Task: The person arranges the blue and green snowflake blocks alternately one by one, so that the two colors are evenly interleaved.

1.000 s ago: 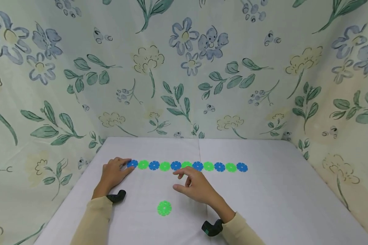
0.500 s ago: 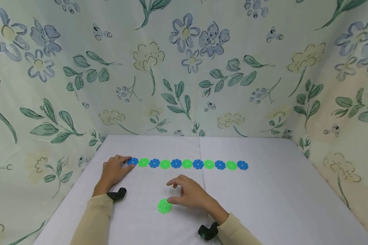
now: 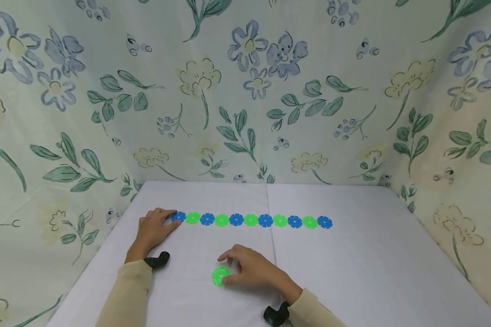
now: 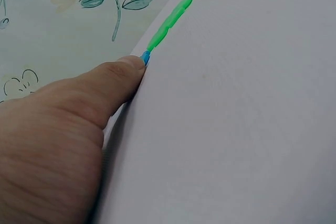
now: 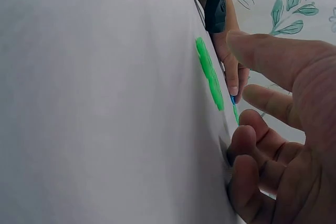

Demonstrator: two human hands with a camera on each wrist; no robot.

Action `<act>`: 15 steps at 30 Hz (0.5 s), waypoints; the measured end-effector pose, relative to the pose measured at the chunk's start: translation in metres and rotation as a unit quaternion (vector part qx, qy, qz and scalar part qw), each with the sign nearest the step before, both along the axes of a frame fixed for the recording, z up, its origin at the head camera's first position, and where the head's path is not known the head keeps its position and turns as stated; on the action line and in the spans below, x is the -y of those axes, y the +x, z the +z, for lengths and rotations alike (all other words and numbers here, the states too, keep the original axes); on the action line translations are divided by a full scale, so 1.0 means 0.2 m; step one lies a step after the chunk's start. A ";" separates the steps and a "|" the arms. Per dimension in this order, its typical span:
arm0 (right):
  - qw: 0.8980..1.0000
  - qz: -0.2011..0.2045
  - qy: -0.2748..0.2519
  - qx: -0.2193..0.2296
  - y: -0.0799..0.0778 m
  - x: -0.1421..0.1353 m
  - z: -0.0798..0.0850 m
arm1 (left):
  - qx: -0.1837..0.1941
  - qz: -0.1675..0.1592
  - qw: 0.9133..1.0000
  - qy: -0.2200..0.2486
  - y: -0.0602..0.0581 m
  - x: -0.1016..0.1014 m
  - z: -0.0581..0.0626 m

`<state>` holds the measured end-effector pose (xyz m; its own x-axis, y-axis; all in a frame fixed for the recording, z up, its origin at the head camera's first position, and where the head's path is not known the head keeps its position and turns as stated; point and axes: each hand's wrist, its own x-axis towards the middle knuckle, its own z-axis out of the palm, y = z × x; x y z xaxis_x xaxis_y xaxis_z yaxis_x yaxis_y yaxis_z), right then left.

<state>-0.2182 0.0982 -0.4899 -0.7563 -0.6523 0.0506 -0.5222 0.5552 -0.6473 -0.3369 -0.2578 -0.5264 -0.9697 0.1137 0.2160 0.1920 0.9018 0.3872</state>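
My left hand [image 3: 152,230] is at the left end of a row of flat, notched plastic building discs. Its thumb and index finger pinch the edges of the blue end disc [image 3: 181,217]; only a sliver of that blue disc [image 4: 146,56] shows past the thumb in the left wrist view. Nearer to me, a single green notched disc [image 3: 218,276] lies on the table. My right hand [image 3: 253,269] is over its right side, thumb overlapping the disc's lower right edge, the fingers loosely bent above. In the right wrist view a gap shows between thumb and fingers beside this green disc [image 5: 209,74].
The row runs left to right across the table, blue and green alternating, with another blue disc [image 3: 325,222] at its right end. A white cloth [image 3: 364,263] covers the table. Floral curtains [image 3: 237,100] stand behind and at both sides. Each wrist carries a black device [image 3: 158,260].
My right hand has moved from the middle of the row down toward me, to the loose green disc. The left hand has stayed at the row's left end.
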 end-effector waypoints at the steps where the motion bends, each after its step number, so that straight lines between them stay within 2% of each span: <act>1: 1.000 0.000 0.003 -0.003 0.00 0.00 0.00 | 0.000 0.001 1.000 0.000 0.00 0.00 0.00; 10: 0.999 -0.004 0.028 -0.019 0.00 0.01 -0.02 | -0.004 0.004 1.000 0.002 -0.02 0.00 -0.01; 15: 0.999 -0.001 0.039 -0.027 0.01 0.02 -0.03 | 0.004 0.005 1.000 0.000 -0.01 0.00 -0.01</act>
